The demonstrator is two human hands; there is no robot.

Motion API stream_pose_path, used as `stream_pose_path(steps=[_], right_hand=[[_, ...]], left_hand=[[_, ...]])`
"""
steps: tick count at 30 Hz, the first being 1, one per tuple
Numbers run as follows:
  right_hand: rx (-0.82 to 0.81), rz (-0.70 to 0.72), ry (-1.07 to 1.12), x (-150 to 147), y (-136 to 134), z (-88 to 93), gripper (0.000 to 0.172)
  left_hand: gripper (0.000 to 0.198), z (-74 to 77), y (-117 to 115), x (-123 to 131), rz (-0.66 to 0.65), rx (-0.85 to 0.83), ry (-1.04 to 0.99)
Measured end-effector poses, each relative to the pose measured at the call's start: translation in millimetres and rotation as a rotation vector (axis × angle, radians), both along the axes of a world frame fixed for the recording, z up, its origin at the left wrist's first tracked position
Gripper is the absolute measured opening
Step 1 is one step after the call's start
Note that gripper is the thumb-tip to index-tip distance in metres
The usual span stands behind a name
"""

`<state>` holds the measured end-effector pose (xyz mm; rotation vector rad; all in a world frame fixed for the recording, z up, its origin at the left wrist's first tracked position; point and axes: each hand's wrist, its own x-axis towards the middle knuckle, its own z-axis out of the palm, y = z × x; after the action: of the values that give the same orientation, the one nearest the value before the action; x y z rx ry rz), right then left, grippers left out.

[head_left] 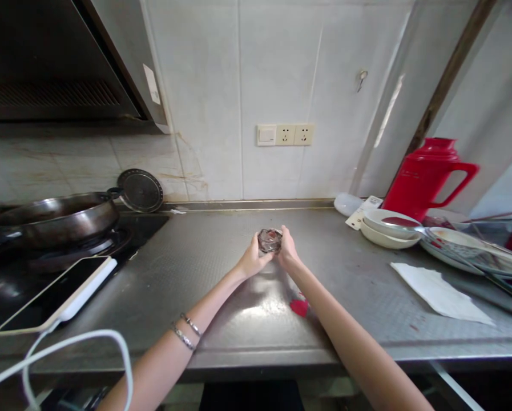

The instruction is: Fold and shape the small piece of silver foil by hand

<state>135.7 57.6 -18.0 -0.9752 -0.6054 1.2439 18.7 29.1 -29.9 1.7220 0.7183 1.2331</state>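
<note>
Both hands meet above the middle of the steel counter (221, 251), closed around a small round object (270, 241). It is dark grey-brown, with shiny wiry-looking edges and a reddish patch, and its exact kind does not show. My left hand (254, 260) grips its left side, thumb toward me. On the opposite side, my right hand (286, 248) presses against it with the fingers pointing up. Partly behind my right forearm lies a small red and clear piece (298, 308) on the counter. Two bracelets circle my left wrist.
At left, a metal pan (67, 220) sits on the stove, near a phone (59, 294) with a white cable (80, 337). A red thermos (427, 177), stacked bowls (388, 231), plates with utensils and a white paper napkin (442, 294) occupy the right. Wall sockets (285, 135) are behind.
</note>
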Motion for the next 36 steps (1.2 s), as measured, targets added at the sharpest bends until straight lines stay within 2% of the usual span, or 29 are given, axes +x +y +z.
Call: stream_pose_path(steps=[2,5,8,12,15,18,22,27,29,33,36], right_hand=[[-0.023,0.03,0.005,11.7,0.9,6.5,0.043],[-0.043,0.107,0.016,21.9,-0.1,14.7,0.043],[-0.049,0.192,0.033,20.9,-3.6,18.4,0.044],[-0.042,0.322,0.057,16.3,-9.1,19.3,0.047],[-0.023,0.374,0.06,15.0,-11.2,19.5,0.048],[0.001,0.294,0.045,11.1,-10.9,18.1,0.047],[0.036,0.127,0.023,-1.5,-8.5,11.1,0.043],[0.064,0.046,0.027,-13.0,-5.8,3.0,0.033],[0.07,0.018,0.02,-10.2,-4.9,4.0,0.034],[0.086,0.003,-0.006,5.9,-6.2,13.7,0.041],[0.071,0.092,0.012,15.4,-11.4,23.9,0.048]], left_hand=[[0.05,0.8,-1.8,2.9,-0.049,-0.016,-0.01],[0.05,0.7,-0.9,4.4,0.004,-0.054,-0.058],[0.056,2.9,0.9,1.1,0.046,-0.092,-0.05],[0.056,7.6,-1.6,-2.5,0.001,-0.174,-0.001],[0.058,8.5,-3.8,-1.0,-0.034,-0.218,-0.052],[0.056,7.2,-1.8,1.1,-0.024,-0.215,-0.104],[0.052,3.2,4.8,1.1,0.073,-0.17,-0.146],[0.057,-1.0,6.8,0.6,0.157,-0.108,-0.124],[0.06,0.0,4.2,1.2,0.131,-0.069,-0.098],[0.057,4.7,-1.2,2.1,-0.019,-0.038,-0.049],[0.059,6.3,-1.4,1.9,-0.007,-0.049,-0.076]])
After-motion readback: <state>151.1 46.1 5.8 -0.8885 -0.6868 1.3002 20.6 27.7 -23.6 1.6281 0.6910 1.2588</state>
